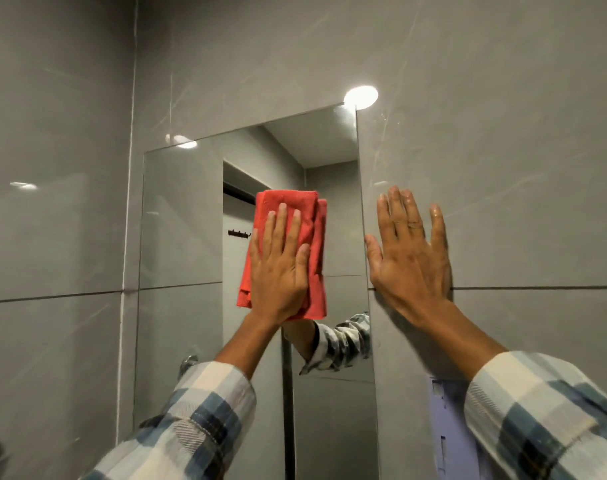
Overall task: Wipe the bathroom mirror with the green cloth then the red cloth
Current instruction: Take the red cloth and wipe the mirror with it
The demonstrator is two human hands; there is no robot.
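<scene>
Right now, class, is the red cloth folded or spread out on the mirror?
Folded. The red cloth shows stacked layers along its right edge, pressed flat against the mirror under the left hand.

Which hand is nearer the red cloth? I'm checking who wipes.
Left. The left hand presses flat on the red cloth against the mirror; the right hand rests on the wall tile beside the mirror.

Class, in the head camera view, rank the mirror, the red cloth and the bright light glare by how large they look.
1. mirror
2. red cloth
3. light glare, on the tiled wall
</scene>
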